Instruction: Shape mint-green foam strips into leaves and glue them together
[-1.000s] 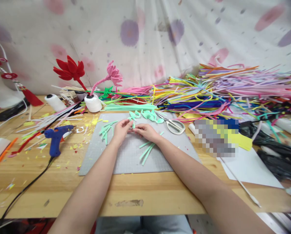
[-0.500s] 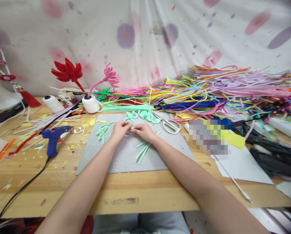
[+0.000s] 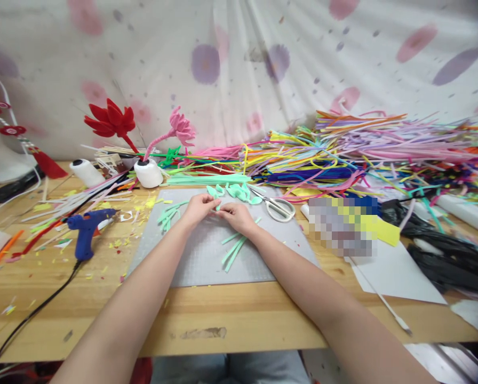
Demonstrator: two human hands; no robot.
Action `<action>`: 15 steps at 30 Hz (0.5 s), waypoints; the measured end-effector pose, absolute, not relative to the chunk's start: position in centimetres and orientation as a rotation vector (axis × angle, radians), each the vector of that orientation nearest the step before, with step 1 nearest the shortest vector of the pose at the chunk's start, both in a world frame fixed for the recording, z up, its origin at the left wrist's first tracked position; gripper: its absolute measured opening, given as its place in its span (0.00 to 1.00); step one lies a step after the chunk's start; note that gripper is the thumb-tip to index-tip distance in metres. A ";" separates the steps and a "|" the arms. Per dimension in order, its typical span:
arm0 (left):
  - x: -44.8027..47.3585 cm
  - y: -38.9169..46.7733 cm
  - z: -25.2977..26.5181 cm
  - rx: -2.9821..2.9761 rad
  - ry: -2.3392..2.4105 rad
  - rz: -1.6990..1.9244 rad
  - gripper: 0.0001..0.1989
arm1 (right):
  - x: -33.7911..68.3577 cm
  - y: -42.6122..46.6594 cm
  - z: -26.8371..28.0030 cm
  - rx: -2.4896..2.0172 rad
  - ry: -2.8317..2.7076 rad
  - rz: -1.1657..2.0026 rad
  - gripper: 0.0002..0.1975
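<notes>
1. We have both hands near the middle of the frame, close together over the grey mat [image 3: 199,269]. The left hand [image 3: 201,209] pinches a small mint-green piece [image 3: 218,208] between thumb and fingers; the right hand [image 3: 237,217] closes its fingertips on the same piece from the other side.
2. We judge the step in hand to be fine shaping or joining of that piece. A next move would call for a light, steady pinch on one side while the other hand turns or presses.
3. Our piece sits between the fingertips, just above the frame's centre line of the mat. Fingers cover most of it, so we cannot tell its long axis or which way it points.
4. Around it we see curled green pieces [image 3: 239,193] beyond the hands and loose green strips [image 3: 233,250] below the right hand, slanting from lower left to upper right.
5. Our scissors [image 3: 281,209] lie right of the curled pieces, blades towards the upper left, handles towards the lower right.
</notes>
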State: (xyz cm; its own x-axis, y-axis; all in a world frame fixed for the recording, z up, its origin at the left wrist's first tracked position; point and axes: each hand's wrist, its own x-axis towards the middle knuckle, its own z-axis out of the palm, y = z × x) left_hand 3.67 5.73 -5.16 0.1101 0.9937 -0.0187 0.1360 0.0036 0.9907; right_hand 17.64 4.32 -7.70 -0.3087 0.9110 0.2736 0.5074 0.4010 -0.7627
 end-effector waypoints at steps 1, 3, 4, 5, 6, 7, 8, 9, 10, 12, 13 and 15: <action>3.6 5.8 -5.0 1.410 1.271 1.043 0.14 | 17.6 4.4 -7.8 -1.190 -1.956 0.758 0.12; 3.6 5.9 -4.9 1.571 1.410 1.051 0.12 | 17.6 4.6 -8.0 -1.187 -1.952 0.749 0.11; 3.7 6.0 -4.8 1.641 1.471 1.062 0.12 | 17.6 4.7 -8.0 -1.203 -1.947 0.731 0.11; 3.8 6.1 -4.8 1.686 1.508 1.075 0.12 | 17.7 4.7 -8.0 -1.227 -1.937 0.717 0.11; 3.8 6.3 -4.9 1.699 1.514 1.084 0.11 | 17.7 4.8 -7.9 -1.254 -1.923 0.714 0.11; 3.8 6.5 -4.9 1.688 1.491 1.089 0.11 | 17.8 4.8 -7.9 -1.279 -1.904 0.723 0.12; 3.8 6.7 -5.0 1.660 1.454 1.092 0.11 | 17.8 4.9 -7.9 -1.299 -1.881 0.736 0.12; 3.7 7.0 -5.0 1.619 1.421 1.108 0.11 | 17.9 5.0 -7.9 -1.311 -1.853 0.746 0.13; 3.5 7.3 -5.0 1.580 1.401 1.137 0.12 | 18.0 5.1 -8.0 -1.318 -1.819 0.750 0.13; 3.0 7.8 -4.9 1.536 1.430 1.224 0.13 | 18.1 5.4 -8.3 -1.332 -1.743 0.752 0.12; 2.8 8.0 -4.9 1.535 1.487 1.265 0.13 | 18.2 5.6 -8.6 -1.343 -1.705 0.757 0.11; 2.7 8.3 -4.7 1.583 1.662 1.270 0.11 | 18.2 6.0 -9.0 -1.366 -1.639 0.782 0.10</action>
